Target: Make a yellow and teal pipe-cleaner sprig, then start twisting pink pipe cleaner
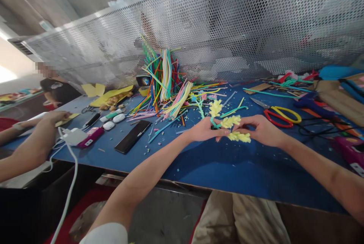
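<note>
My left hand (205, 130) and my right hand (260, 129) meet over the blue table (216, 168), both pinched on a yellow pipe-cleaner flower piece (231, 122) with a green stem. One fuzzy yellow petal sticks up above my left fingers, another lies between the two hands, and a third hangs just below my right fingertips. Beyond the hands a heap of coloured pipe cleaners (167, 85) leans against the perforated metal screen (227, 28).
Red and yellow scissors (280, 115) lie right of my hands. A black phone (133, 136), small white and pink devices (91, 136) and a white cable (69, 183) lie to the left. Another person's arms (31, 141) rest at the table's left end. Cardboard and fabric pile at right.
</note>
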A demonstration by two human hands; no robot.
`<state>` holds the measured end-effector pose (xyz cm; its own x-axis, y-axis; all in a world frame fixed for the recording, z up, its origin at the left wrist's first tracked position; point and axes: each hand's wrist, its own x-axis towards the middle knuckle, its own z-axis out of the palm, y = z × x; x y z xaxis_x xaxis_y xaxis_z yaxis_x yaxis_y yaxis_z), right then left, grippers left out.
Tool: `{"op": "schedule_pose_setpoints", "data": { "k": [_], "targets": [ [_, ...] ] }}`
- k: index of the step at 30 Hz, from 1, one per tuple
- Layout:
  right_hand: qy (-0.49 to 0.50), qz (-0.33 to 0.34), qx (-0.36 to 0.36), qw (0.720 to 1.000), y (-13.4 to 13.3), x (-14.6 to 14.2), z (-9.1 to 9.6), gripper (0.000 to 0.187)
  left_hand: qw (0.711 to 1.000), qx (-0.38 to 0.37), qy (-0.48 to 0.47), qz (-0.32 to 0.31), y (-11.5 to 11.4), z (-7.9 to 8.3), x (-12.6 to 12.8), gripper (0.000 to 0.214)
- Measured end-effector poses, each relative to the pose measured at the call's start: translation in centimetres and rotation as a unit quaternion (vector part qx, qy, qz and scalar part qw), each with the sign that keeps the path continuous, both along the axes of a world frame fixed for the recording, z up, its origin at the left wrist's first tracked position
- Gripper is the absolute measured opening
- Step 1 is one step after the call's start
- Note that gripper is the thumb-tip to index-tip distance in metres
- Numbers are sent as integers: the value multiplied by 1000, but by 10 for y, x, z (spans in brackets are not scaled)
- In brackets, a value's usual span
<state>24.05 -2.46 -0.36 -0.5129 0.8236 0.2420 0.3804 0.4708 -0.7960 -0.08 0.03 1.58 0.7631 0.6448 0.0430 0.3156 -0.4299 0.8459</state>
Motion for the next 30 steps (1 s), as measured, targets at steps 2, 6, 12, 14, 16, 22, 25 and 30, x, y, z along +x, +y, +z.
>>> {"op": "schedule_pose_setpoints", "data": {
  "k": [2,6,12,14,16,22,25,30],
  "targets": [
    [18,-17,35,999,1,2,-1,18,999,-19,-30,5,-3,0,4,47],
    [28,-68,101,992,3,5,-3,12,991,-77,-107,30,-8,-4,13,44],
    [-5,-122,150,981,1,3,2,17,975,-142,-165,48,-11,-10,18,38],
    [-9,-128,163,978,0,1,4,17,973,-156,-164,48,-12,-11,19,39],
    [-9,-130,183,974,-1,0,4,14,974,-150,-163,53,-13,-13,19,40],
    [-4,-127,227,966,-1,0,2,11,978,-106,-159,83,-15,-16,21,40],
    [-9,-123,224,967,-1,0,2,13,980,-90,-153,86,-15,-16,22,40],
    [-6,-116,227,967,-1,0,3,16,981,-79,-161,79,-14,-18,22,36]
  ]
}}
